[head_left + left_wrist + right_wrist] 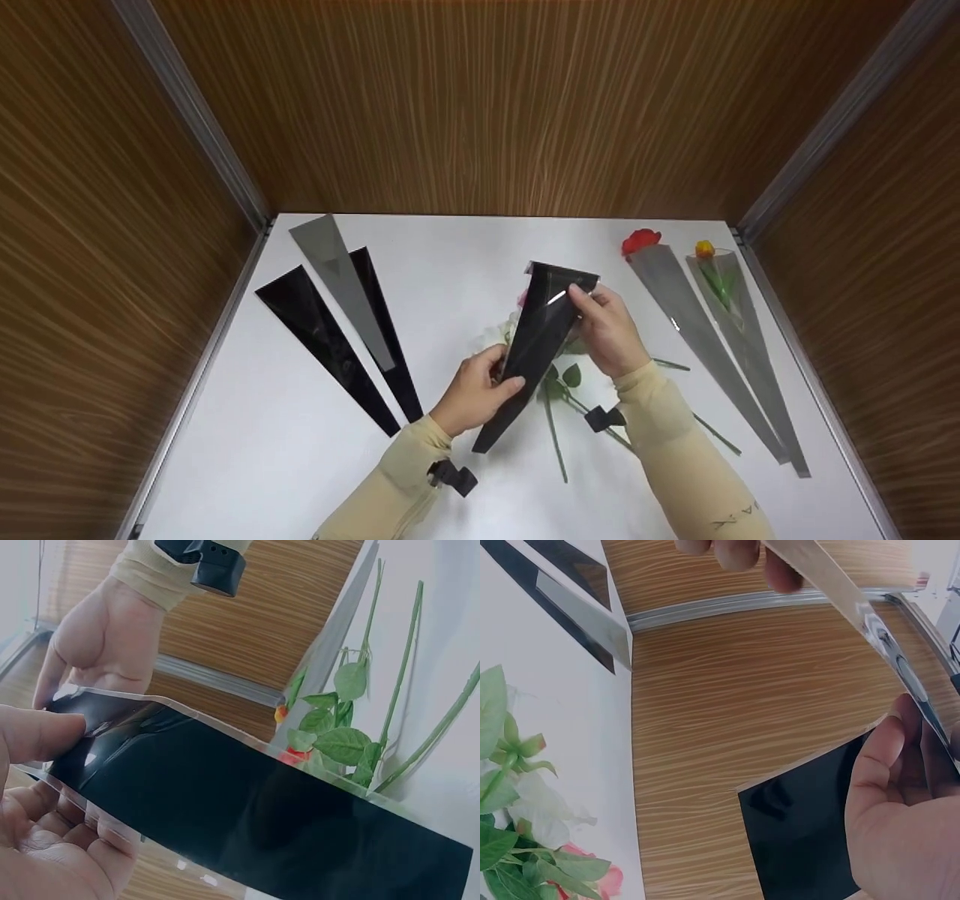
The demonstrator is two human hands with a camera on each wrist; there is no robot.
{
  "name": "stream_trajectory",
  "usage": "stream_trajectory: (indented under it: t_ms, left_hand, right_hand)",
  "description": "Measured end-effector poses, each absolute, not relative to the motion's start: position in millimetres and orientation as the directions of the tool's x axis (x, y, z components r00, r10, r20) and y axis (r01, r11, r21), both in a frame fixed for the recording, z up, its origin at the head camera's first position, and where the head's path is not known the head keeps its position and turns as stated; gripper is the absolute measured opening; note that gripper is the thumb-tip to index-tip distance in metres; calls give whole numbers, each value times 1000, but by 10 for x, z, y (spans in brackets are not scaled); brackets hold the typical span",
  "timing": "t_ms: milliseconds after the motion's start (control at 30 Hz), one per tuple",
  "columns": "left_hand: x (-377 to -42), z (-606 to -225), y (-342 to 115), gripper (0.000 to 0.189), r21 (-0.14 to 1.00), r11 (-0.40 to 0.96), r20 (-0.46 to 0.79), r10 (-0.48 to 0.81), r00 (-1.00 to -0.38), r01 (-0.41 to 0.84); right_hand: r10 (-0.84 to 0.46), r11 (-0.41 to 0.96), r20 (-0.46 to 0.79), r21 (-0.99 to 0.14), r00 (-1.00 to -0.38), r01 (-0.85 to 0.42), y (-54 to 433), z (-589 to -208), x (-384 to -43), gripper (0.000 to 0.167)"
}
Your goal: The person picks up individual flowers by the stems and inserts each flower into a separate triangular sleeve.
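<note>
A black tapered flower sleeve [536,322] is held above the table between both hands, its wide end up and away and its narrow tip toward me. My left hand [476,390] grips its left edge, thumb on the front and fingers behind. The right hand [606,326] pinches the right edge near the wide top, thumb on the front. In the left wrist view the dark film [247,802] bends slightly between the hands, with a clear border along its edge. Beneath it lie loose flowers with white blooms [495,336] and green stems [555,439], partly hidden by the sleeve and hands.
On the left lie two black sleeves [322,341] with a grey sleeve [330,262] overlapping one. At right, a red flower [641,241] and a yellow-orange tulip [705,249] lie in grey sleeves [697,337]. Wood-grain panels [480,112] enclose the white table.
</note>
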State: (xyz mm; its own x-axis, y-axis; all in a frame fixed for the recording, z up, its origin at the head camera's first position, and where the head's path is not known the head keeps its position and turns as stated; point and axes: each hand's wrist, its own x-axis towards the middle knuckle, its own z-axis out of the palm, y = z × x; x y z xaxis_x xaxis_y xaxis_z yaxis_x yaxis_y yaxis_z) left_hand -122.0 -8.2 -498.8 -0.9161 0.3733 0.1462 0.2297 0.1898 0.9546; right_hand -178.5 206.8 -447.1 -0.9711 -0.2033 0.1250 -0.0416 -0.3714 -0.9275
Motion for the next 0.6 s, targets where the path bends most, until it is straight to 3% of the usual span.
stream_trajectory:
  t_ms: [233,600]
  left_hand:
    - [-1208,-5001,-110,17,959,186,124,398,-909,212]
    - [-1190,-4979,-155,15,922,259,171,392,-904,287]
  right_hand:
    - [-146,-445,121,-894,-982,-44,2105,-4431,-1773,15]
    - [-164,-489,136,-872,-977,-40,2193,-4368,-1766,20]
